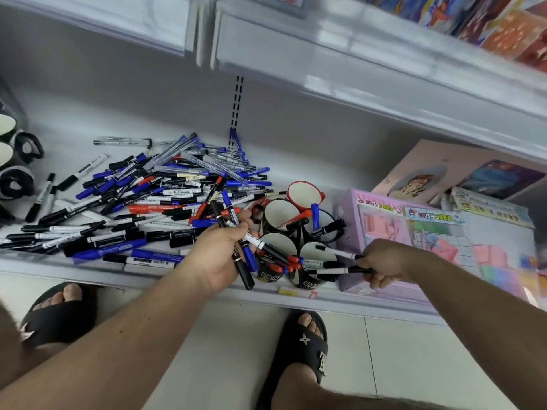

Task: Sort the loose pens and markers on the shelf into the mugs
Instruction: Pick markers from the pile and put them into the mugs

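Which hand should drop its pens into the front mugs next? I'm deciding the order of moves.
Probably the right hand: its two black-capped white pens already reach over the front right black mug, whereas the left hand holds a mixed bundle needing sorting.

Glossy mugs (pixel 279 216) (ceramic-looking), smooth white shelf (pixel 296 161).

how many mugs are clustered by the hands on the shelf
5: red mug at the back, black mug before it, a marker-filled mug to its right, and two front mugs. Others may be hidden; more mugs sit far left.
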A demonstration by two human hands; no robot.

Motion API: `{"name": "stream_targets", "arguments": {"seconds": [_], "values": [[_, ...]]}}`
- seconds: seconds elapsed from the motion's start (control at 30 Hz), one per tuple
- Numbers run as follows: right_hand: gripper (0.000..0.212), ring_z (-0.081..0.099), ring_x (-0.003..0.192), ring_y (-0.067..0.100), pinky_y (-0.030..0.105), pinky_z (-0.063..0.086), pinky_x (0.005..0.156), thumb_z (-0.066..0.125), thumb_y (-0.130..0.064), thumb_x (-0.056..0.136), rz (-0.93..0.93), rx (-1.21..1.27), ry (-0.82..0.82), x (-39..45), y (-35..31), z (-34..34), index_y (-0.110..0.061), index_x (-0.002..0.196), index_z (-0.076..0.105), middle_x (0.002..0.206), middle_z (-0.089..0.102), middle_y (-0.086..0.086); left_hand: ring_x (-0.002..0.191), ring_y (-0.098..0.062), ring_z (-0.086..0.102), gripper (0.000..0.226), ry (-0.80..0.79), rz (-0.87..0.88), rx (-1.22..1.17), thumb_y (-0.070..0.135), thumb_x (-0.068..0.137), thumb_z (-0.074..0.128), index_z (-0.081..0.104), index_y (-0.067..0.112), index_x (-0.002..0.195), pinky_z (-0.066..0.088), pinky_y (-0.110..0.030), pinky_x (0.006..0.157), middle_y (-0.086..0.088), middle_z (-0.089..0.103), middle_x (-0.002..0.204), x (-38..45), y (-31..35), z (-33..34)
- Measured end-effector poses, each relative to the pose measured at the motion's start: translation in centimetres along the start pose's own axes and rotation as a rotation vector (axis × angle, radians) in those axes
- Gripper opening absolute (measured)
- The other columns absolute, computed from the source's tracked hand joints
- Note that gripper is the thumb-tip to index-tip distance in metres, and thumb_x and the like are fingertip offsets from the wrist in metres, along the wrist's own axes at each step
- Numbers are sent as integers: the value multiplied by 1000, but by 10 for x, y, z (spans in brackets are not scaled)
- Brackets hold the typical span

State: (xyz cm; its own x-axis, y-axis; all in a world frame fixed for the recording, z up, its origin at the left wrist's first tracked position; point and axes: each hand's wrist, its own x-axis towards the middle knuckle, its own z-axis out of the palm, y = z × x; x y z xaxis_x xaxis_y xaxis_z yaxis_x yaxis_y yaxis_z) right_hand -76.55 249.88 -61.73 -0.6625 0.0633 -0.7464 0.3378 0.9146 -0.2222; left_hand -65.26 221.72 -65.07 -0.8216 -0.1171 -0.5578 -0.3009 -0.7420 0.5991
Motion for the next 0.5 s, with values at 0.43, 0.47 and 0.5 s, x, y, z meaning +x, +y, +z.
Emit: {"name": "stream_targets", "arguments": {"seconds": [0.43, 0.47, 0.5], "values": [[34, 62, 72, 19, 29, 51, 63, 59, -53, 86, -375, -468, 466, -16, -49, 39, -25, 67, 56, 70, 63, -2, 76, -15, 62, 25, -165, -20, -115, 2, 95, 50, 69, 7, 109, 49, -34, 86, -2, 66, 85, -8, 8, -4], [34, 63, 71, 19, 29, 52, 64, 58, -51, 86, -432, -360, 483, -22, -56, 40, -23, 69, 60, 72, 65, -1, 76, -15, 62, 25, -182, -20, -131, 2, 93, 50, 70, 8, 107, 47, -35, 87, -1, 67, 85, -8, 8, -3], [34, 63, 67, 16, 29, 51, 65, 58, -49, 88, -489, -219, 436, -29, -64, 42, -21, 69, 63, 70, 66, -1, 75, -15, 62, 24, -196, -25, -140, 2, 92, 51, 70, 8, 105, 47, -35, 86, -1, 67, 85, -9, 9, -3]]}}
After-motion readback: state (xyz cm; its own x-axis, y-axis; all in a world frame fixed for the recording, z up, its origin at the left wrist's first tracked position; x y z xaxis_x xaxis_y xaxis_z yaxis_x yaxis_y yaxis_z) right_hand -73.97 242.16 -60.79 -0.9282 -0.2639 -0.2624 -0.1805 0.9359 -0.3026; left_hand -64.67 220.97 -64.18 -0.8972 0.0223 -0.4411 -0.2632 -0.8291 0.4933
